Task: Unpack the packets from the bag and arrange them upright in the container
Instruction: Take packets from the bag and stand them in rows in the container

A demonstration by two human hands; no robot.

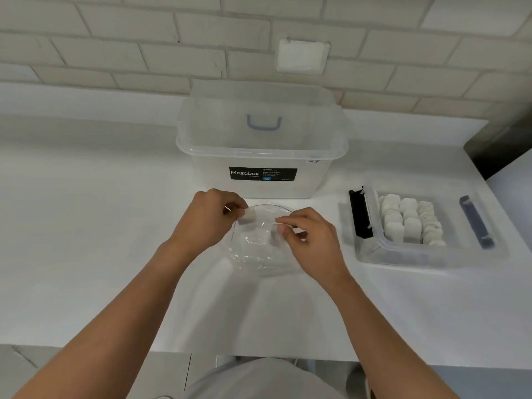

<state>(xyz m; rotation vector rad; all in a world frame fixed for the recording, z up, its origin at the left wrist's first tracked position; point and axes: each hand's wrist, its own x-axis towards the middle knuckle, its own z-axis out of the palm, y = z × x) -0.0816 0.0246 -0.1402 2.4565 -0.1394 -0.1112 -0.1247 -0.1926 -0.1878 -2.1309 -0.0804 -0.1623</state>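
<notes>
**Both hands at the bag mouth, mid-counter**

Forearms come up from the near counter edge. My left hand pinches a white packet at the rim of the clear bag. My right hand grips the bag's opposite rim, fingers curled narrow. Bag lies flat, just in front of the big lidded tub.

Right of the bag, apart from it: low clear container with packets standing upright in rows. Container's right part is bare. Wide free counter to the left.
</notes>
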